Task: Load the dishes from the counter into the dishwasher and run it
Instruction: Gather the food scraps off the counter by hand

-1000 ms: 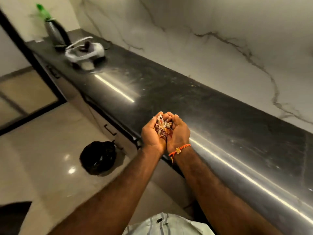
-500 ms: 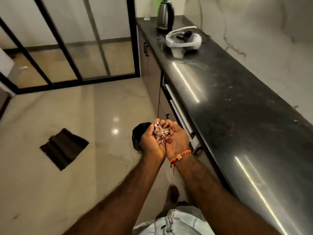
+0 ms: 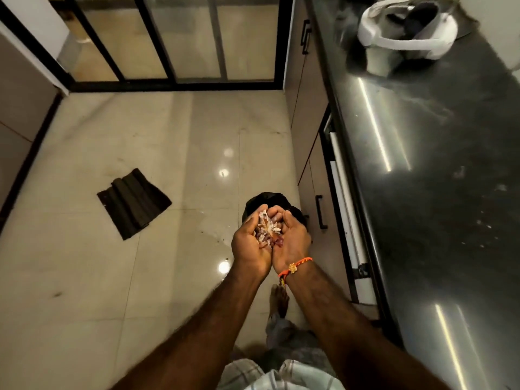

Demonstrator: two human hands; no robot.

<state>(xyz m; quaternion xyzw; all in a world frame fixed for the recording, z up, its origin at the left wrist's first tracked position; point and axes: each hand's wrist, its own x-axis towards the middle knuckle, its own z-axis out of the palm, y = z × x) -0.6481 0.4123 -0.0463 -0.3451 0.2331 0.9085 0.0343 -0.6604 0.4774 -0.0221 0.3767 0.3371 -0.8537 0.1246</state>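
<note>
Left hand point(image 3: 251, 249) and right hand point(image 3: 292, 243), cupped together, hold scraps point(image 3: 268, 230) above the bag point(image 3: 271, 202) just beyond them. Risk: scraps spilling through gaps onto floor point(image 3: 140, 277). No dishes visible.

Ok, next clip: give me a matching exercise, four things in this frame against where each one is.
Things:
1. pile of pale food scraps
2. folded black mat
3. black bin bag
4. white plastic appliance

Places:
A. on the dark counter
B. floor, beside the cabinets, beyond the hands
C. cupped in the left hand and right hand
D. open floor, left of the hands

Pairs: 1-C, 2-D, 3-B, 4-A
</note>
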